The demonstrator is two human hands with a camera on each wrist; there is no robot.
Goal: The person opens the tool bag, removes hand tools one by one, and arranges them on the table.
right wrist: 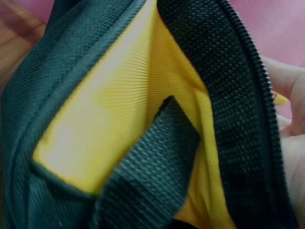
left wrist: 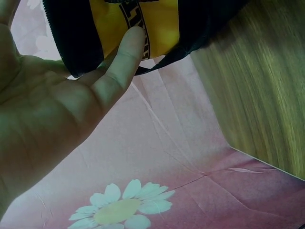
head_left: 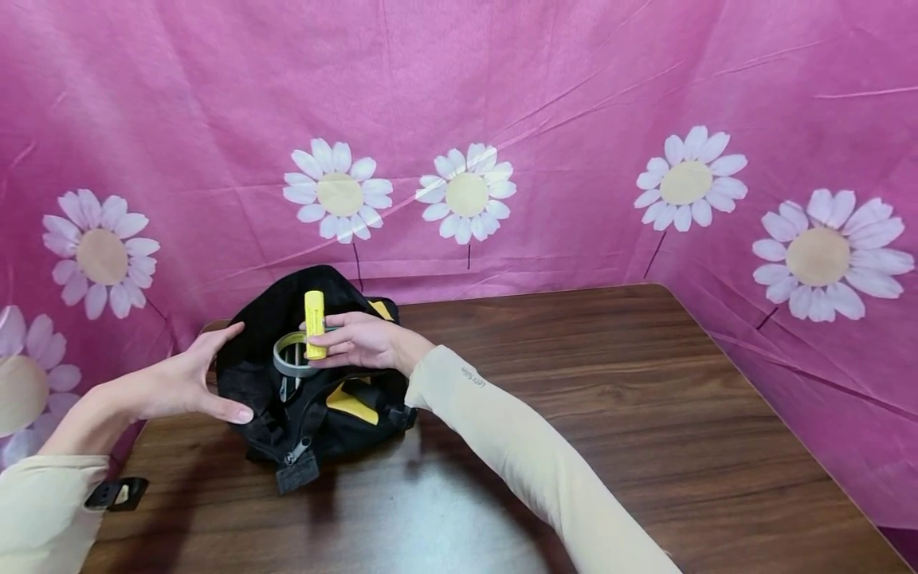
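Note:
A black bag (head_left: 315, 434) with yellow panels sits on the table with its top spread apart. Above its mouth, the thumb and fingers of my right hand (head_left: 362, 339) pinch an upright yellow glue stick (head_left: 314, 323). Just beside the glue stick, a grey roll of tape (head_left: 296, 370) shows inside the bag, with slim objects partly hidden below it. My left hand (head_left: 182, 379) holds the bag's left side, thumb spread well away from the fingers. In the left wrist view, one finger lies along a yellow panel (left wrist: 162, 28) with black lettering.
The brown wooden table (head_left: 574, 383) stretches to the right of the bag. A pink cloth (head_left: 559, 96) with white daisies hangs behind and around it. A black strap buckle (head_left: 118, 494) lies by the left sleeve. A zipper pull (head_left: 298, 451) hangs at the bag's front.

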